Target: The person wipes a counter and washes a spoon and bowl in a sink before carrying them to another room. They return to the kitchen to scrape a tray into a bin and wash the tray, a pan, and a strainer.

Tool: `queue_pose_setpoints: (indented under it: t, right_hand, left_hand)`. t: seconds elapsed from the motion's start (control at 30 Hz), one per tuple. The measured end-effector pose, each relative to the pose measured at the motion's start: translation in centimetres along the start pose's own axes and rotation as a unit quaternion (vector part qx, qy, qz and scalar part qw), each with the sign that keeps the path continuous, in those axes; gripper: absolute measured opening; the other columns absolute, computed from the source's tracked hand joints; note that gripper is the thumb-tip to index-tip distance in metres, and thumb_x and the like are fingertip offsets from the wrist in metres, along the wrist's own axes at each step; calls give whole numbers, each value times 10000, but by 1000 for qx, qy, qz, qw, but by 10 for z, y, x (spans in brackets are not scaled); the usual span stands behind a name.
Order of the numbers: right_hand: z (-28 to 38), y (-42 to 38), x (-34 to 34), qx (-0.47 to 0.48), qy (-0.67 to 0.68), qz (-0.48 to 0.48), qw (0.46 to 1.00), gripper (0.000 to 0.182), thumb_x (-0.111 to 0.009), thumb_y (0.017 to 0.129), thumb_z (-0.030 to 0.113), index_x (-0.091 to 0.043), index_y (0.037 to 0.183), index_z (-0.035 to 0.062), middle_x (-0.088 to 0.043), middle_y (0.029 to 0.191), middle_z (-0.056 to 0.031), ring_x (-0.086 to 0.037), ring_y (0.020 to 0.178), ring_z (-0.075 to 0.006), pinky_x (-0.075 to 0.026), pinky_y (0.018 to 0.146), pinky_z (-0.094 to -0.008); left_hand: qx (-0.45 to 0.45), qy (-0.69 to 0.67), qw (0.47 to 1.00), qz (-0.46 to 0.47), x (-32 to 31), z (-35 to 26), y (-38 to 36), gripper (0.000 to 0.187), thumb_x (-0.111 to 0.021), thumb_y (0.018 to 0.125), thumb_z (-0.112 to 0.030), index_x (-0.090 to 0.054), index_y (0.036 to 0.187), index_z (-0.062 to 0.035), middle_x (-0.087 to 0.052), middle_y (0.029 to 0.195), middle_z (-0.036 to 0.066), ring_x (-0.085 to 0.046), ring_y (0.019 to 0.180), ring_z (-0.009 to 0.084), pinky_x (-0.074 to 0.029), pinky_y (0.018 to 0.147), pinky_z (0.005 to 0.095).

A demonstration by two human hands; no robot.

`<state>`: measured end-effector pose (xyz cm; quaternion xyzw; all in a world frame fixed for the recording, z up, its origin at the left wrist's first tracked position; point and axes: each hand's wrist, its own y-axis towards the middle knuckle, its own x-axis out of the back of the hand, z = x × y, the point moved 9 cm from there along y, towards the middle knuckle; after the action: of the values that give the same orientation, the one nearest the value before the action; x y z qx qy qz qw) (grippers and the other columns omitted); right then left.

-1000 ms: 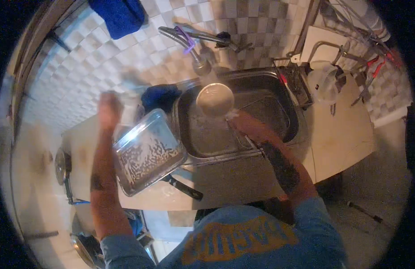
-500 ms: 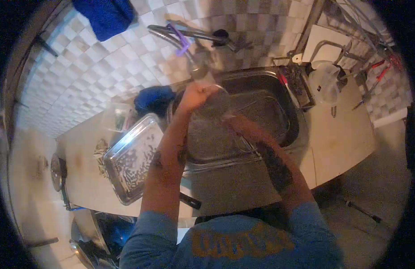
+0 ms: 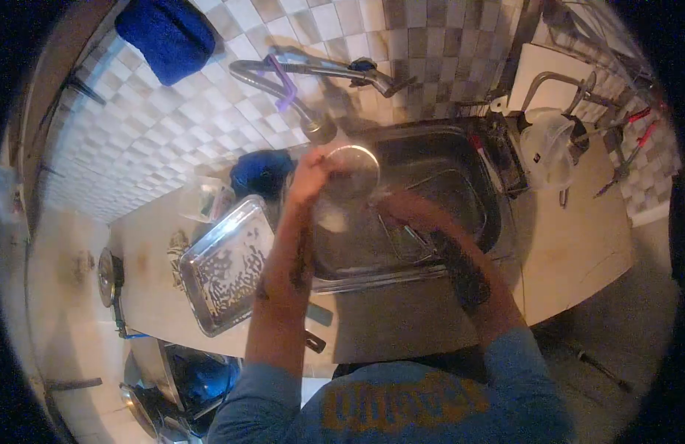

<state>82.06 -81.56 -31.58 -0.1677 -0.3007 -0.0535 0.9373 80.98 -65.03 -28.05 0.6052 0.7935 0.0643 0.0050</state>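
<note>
Under the tap head (image 3: 318, 127), my left hand (image 3: 310, 176) grips the left edge of a round lid (image 3: 354, 169), seemingly glass, with a shiny rim. The lid is tilted over the sink (image 3: 342, 259). My right hand (image 3: 405, 207) is low over the basin, its fingertips right at the lid's lower edge; they are blurred, and I cannot tell whether they hold anything. Below that hand, a thin-framed wire item (image 3: 424, 255) lies in the sink. The flexible tap hose (image 3: 255, 76) carries a purple clip (image 3: 284, 81).
Left of the sink, a wet metal tray (image 3: 228, 270) leans beside a blue cloth (image 3: 260, 172) and a clear plastic container (image 3: 206, 198). A black handle (image 3: 315, 341) sticks out near the front edge. At right are a dark caddy (image 3: 509, 159) and a clear jug (image 3: 547, 148).
The lid has turned, so its round face and bright rim now show more. My left hand sits slightly lower. The whole view has shifted a little.
</note>
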Motion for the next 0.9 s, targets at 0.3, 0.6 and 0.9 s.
queue_pose_setpoints:
  t: [0.3, 0.6, 0.9]
  right_hand:
    - [1, 12, 14, 84, 120, -62, 987, 274, -432, 952, 164, -604, 1113, 23, -526, 783, -91, -505, 665, -196, -430, 595, -370]
    - [-1, 10, 3, 94, -42, -35, 994, 282, -405, 983, 178, -620, 1099, 37, -568, 848, -107, -544, 716, -197, -451, 632, -363]
    - [-15, 22, -33, 152, -443, -20, 883, 265, -496, 897, 159, -622, 1109, 62, -659, 1032, -118, -608, 1000, -285, -465, 909, -415]
  left_hand:
    - [-23, 210, 969, -128, 19, -15, 15, 220, -636, 822, -138, -670, 972, 20, -708, 922, 150, -660, 865, 232, -496, 761, 350]
    - [-78, 434, 892, -95, 1, -1, 19, 256, -602, 830, -290, -696, 930, -75, -675, 794, 210, -673, 752, 352, -521, 721, 411]
    - [-93, 348, 923, -135, -9, -27, 17, 201, -587, 826, -252, -682, 926, -106, -683, 836, 180, -668, 802, 352, -516, 706, 434]
